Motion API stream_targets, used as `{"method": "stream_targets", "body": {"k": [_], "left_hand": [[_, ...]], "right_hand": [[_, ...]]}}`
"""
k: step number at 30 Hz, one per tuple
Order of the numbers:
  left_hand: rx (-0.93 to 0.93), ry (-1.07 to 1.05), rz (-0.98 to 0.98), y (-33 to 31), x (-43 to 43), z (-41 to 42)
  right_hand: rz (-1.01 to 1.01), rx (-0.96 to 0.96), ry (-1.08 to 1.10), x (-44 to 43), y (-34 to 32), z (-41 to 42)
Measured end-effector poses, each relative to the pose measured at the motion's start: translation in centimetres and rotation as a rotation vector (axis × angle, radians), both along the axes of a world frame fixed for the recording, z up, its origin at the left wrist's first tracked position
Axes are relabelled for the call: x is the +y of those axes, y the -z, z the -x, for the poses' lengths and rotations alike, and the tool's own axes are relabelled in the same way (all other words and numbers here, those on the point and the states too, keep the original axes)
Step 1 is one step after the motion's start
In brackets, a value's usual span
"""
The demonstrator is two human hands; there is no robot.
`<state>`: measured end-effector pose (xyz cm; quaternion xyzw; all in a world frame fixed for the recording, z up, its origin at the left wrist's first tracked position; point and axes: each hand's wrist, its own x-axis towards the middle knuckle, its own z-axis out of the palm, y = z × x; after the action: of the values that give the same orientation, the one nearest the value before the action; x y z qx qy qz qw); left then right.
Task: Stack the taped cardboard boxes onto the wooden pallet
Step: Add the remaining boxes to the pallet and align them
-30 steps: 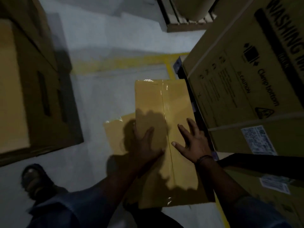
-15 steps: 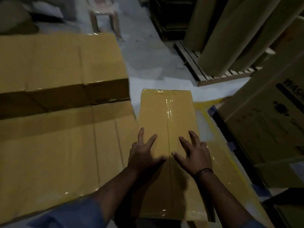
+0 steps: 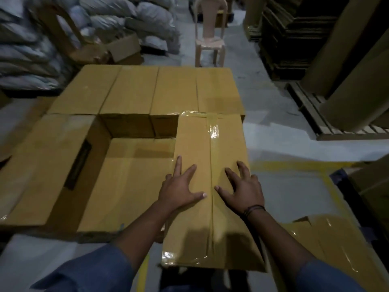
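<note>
At nine o'clock, a large cardboard box (image 3: 42, 165) tops the stack, with a row of boxes (image 3: 147, 89) behind it at eleven. Near centre the left hand (image 3: 179, 190) lies flat with fingers spread on the taped box (image 3: 210, 148) — the right hand (image 3: 242, 190) does likewise across the tape seam (image 3: 211, 207). The taped box's far end reaches the back row, and its near end juts toward six.

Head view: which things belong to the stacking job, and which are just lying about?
Job: taped box under the left hand and right hand; stacked boxes; second taped box, lower right.
Lying about: plastic chair; sacks; cardboard rolls; side pallet.
</note>
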<state>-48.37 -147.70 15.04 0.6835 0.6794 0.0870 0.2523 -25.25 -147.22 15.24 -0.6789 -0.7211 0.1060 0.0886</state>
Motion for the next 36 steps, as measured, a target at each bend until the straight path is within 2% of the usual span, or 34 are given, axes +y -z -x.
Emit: {"method": "stream_targets", "body": {"k": [6, 10, 20, 28, 36], "left_hand": [[0.061, -0.082, 0.013, -1.6, -5.0, 9.8], [0.054, -0.102, 0.059, -1.0, -7.4, 16.0], [0.027, -0.070, 0.081, 2.5, -4.7, 32.7], [0.022, -0.035, 0.122, 3.4, -0.7, 39.5], [-0.040, -0.107, 0.183, 6.1, 0.4, 42.5]], "right_hand": [[0.002, 0.030, -0.119, -2.9, -0.6, 9.6], [0.034, 0.056, -0.121, -5.2, 0.3, 16.0], [0.081, 0.031, -0.112, -2.5, 2.8, 31.9], [0.130, 0.055, -0.072, 0.2, 4.1, 38.6], [0.277, 0.055, -0.191, 2.9, 5.7, 41.1]]}}
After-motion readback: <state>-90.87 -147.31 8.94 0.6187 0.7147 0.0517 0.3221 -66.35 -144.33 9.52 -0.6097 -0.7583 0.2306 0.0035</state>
